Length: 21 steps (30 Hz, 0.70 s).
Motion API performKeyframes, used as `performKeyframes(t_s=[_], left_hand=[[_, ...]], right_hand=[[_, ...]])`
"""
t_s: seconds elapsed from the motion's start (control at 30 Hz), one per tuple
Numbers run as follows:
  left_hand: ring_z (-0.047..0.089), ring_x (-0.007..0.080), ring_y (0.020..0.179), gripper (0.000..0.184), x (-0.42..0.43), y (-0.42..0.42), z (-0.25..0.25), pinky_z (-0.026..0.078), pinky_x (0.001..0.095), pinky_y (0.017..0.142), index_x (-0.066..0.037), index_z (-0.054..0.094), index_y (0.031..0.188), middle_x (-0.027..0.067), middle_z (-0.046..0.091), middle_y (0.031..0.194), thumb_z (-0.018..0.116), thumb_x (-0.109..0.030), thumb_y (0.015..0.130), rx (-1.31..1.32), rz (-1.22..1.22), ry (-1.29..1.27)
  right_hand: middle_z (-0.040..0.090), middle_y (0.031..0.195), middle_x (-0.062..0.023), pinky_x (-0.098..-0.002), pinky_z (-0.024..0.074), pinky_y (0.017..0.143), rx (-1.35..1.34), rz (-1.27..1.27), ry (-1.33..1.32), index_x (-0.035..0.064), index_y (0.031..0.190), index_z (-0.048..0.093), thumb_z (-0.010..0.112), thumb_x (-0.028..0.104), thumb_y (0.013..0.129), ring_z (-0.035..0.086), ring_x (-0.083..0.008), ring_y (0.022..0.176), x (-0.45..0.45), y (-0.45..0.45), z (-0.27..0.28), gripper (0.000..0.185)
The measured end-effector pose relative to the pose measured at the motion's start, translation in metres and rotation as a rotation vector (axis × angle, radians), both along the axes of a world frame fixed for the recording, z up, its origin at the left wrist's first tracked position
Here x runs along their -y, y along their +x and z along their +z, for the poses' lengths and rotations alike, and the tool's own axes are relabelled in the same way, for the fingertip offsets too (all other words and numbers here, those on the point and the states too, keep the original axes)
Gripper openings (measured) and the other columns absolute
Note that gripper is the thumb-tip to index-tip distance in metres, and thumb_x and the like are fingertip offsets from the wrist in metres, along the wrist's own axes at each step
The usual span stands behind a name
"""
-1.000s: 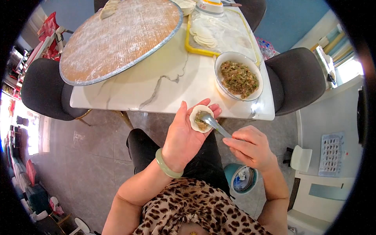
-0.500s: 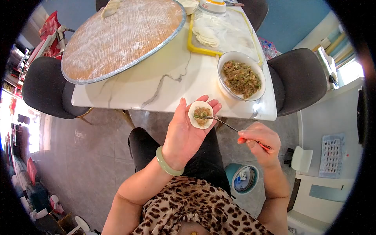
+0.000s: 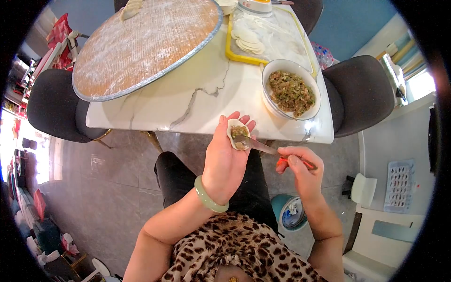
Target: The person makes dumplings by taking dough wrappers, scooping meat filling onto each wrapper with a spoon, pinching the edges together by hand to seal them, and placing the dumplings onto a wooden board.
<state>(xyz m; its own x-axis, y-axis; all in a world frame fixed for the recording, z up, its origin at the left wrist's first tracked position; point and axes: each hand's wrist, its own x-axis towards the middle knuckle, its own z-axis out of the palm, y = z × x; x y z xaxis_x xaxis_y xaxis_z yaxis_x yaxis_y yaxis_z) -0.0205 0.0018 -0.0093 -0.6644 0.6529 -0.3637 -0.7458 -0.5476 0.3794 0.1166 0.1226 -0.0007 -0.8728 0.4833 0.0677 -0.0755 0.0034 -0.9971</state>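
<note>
My left hand (image 3: 225, 155) is palm up and holds a round dumpling wrapper (image 3: 229, 128) across the palm and fingers. A mound of minced filling with green bits (image 3: 238, 131) lies in the wrapper, whose edges bend upward a little. In my right hand (image 3: 303, 169) is a flat-bladed metal spreader (image 3: 263, 147) with red on its handle. Its rounded tip presses on the filling. Beyond my hands, a white bowl (image 3: 315, 112) of the same filling (image 3: 291, 91) stands near the table's right edge.
A large floured round board (image 3: 150, 47) overhangs the marble table (image 3: 197, 110) at left, with shaped dumplings (image 3: 130, 9) on it. Stacked wrappers (image 3: 249, 43) lie on a yellow-rimmed board (image 3: 239, 58). Dark chairs (image 3: 361, 89) flank the table, and a bin (image 3: 281, 202) stands by my legs.
My left hand has turned and its fingers curl more, so the wrapper tilts. My right hand has moved left and down, turning the spreader's flat side into view against the filling.
</note>
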Motion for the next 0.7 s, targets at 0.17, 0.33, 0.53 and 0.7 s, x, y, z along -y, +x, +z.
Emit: performKeyframes(t_s=[0.17,0.33,0.53,0.7], left_hand=[[0.048,0.0283,0.119,0.047,-0.003,0.001,-0.005,0.039,0.0383,0.099,0.001,0.035,0.132,0.0165,0.049,0.125,0.034,-0.036,0.102,0.030,0.012,-0.025],[0.048,0.0305,0.120,0.047,-0.004,0.001,-0.005,0.039,0.0396,0.102,0.002,0.035,0.131,0.0192,0.049,0.125,0.034,-0.035,0.102,0.067,-0.002,-0.005],[0.047,0.0323,0.122,0.048,-0.001,0.001,-0.001,0.037,0.0406,0.104,0.003,0.036,0.130,0.0211,0.048,0.127,0.033,-0.037,0.102,0.086,-0.020,0.081],[0.045,0.0291,0.125,0.048,-0.002,-0.004,0.022,0.036,0.0393,0.104,0.000,0.039,0.130,0.0176,0.048,0.131,0.031,-0.038,0.102,-0.074,-0.010,0.079]], right_hand=[[0.064,0.076,-0.0096,-0.0254,0.0509,0.062,0.141,-0.102,-0.320,-0.0063,0.105,0.062,0.050,0.012,0.093,0.061,-0.0136,0.067,-0.009,-0.011,0.002,0.025],[0.062,0.072,-0.0057,-0.0253,0.0503,0.059,0.117,-0.069,-0.721,-0.0050,0.103,0.063,0.051,0.015,0.093,0.059,-0.0123,0.062,-0.024,-0.013,-0.010,0.025],[0.062,0.075,-0.0080,-0.0265,0.0501,0.062,0.039,-0.140,-0.408,-0.0045,0.104,0.063,0.050,0.012,0.092,0.060,-0.0140,0.066,-0.021,-0.006,0.001,0.024],[0.064,0.081,-0.0097,-0.0269,0.0495,0.068,-0.118,0.010,0.046,-0.0060,0.105,0.064,0.053,0.004,0.089,0.061,-0.0167,0.073,-0.024,0.001,0.023,0.022]])
